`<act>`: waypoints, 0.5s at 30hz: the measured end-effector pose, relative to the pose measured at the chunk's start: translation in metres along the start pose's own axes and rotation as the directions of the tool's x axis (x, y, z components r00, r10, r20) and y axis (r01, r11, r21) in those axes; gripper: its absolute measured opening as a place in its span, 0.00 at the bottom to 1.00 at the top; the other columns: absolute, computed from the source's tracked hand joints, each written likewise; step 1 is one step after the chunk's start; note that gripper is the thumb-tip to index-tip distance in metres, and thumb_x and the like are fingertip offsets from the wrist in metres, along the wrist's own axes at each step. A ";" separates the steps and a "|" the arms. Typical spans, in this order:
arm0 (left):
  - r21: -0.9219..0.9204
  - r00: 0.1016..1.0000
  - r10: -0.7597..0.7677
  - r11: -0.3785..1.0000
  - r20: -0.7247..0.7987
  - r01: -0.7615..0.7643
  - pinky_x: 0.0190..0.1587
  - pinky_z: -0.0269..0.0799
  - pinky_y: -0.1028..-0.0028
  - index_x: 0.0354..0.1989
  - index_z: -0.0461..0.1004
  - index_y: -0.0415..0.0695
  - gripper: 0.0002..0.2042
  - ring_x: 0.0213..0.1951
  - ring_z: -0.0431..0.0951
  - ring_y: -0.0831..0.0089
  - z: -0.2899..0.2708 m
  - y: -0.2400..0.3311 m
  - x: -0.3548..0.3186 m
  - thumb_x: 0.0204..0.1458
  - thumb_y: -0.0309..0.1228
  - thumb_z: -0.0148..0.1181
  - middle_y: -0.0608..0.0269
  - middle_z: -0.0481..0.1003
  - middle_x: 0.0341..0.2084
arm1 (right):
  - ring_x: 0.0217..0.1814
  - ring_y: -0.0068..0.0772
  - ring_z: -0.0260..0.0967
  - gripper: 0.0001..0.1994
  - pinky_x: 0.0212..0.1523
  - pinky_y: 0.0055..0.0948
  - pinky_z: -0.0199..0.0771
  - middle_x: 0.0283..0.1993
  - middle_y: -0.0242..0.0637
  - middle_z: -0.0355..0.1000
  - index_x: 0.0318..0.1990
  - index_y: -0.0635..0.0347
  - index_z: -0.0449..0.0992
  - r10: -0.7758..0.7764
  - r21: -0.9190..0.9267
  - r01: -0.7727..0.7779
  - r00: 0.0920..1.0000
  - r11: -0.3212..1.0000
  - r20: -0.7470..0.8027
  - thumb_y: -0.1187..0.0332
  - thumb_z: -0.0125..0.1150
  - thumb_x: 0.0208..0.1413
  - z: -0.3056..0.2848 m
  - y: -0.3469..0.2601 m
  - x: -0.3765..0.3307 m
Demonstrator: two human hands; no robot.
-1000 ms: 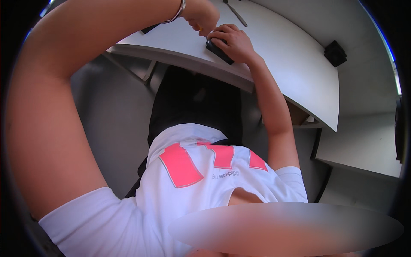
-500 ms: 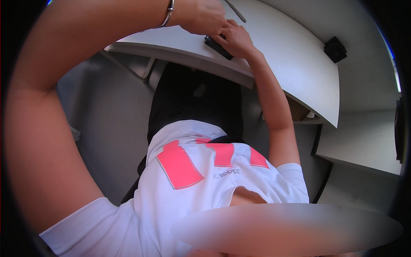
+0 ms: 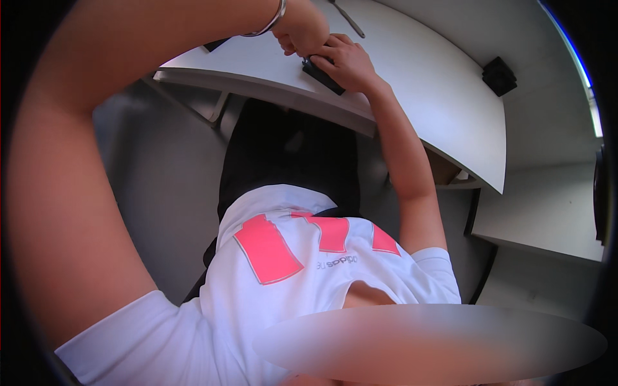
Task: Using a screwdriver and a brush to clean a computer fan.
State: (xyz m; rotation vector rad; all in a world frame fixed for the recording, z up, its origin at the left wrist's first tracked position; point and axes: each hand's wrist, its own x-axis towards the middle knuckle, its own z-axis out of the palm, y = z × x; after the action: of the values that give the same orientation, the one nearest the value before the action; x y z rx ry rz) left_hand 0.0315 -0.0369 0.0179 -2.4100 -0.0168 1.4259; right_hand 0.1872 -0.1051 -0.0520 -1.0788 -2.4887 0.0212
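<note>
A dark, block-like black object [image 3: 324, 77] lies on the white desk near its front edge. My right hand [image 3: 347, 62] is closed over its far side, the fingers bent round it, so part of it is hidden. Just left of it, my left hand [image 3: 304, 31] is turned at the wrist, its fingers curled inward by the object's left end. Whatever the left fingers pinch, if anything, is hidden behind the hand. A silver bangle [image 3: 273, 20] circles my left wrist.
Beyond my hands, a slim grey-handled tool [image 3: 349, 20] lies on the white desk [image 3: 444, 90]. A black box-shaped thing [image 3: 499, 76] stands at the right by the wall. The corner of a dark flat item [image 3: 216, 45] shows under my left forearm.
My left hand has rotated and shifted slightly left, so its curled fingertips now show. My right hand stays on the black object. The dark flat corner has come into view.
</note>
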 end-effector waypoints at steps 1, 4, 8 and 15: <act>0.004 1.000 0.009 1.000 0.000 -0.009 0.41 0.77 0.56 0.39 0.82 0.43 0.10 0.39 0.82 0.51 -0.010 0.006 -0.005 0.51 0.33 0.62 0.47 0.81 0.35 | 0.67 0.34 0.61 0.15 0.63 0.43 0.63 0.57 0.25 0.73 0.51 0.36 0.81 0.008 -0.010 -0.008 1.000 1.000 0.009 0.51 0.49 0.64 -0.001 0.004 -0.002; -0.510 0.842 -0.523 0.764 -0.130 0.395 0.44 0.77 0.56 0.38 0.82 0.42 0.10 0.41 0.81 0.51 -0.045 0.042 -0.037 0.51 0.33 0.62 0.48 0.81 0.37 | 0.68 0.34 0.60 0.16 0.63 0.43 0.62 0.58 0.26 0.72 0.52 0.36 0.81 0.016 -0.022 -0.015 1.000 1.000 0.010 0.51 0.50 0.64 0.003 0.009 -0.005; -0.375 0.839 -0.513 0.824 -0.178 0.424 0.46 0.76 0.58 0.39 0.83 0.44 0.10 0.43 0.82 0.54 -0.049 0.051 -0.049 0.53 0.34 0.59 0.53 0.82 0.38 | 0.69 0.35 0.59 0.17 0.64 0.45 0.61 0.60 0.27 0.71 0.53 0.38 0.80 0.051 -0.036 -0.049 0.997 0.998 0.057 0.50 0.51 0.64 0.000 0.003 -0.001; -0.192 0.862 -0.396 0.916 -0.316 0.351 0.47 0.76 0.59 0.37 0.84 0.45 0.11 0.46 0.81 0.55 -0.048 0.051 -0.042 0.55 0.35 0.58 0.53 0.82 0.40 | 0.70 0.37 0.59 0.18 0.63 0.46 0.61 0.59 0.30 0.71 0.53 0.39 0.80 0.031 -0.011 -0.031 0.999 0.999 0.011 0.47 0.53 0.63 0.002 0.003 -0.002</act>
State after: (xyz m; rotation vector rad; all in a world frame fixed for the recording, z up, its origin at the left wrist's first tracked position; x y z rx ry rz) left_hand 0.0432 -0.1059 0.0597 -2.5473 -0.4801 0.8348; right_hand 0.1897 -0.1036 -0.0549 -1.1248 -2.4847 0.0232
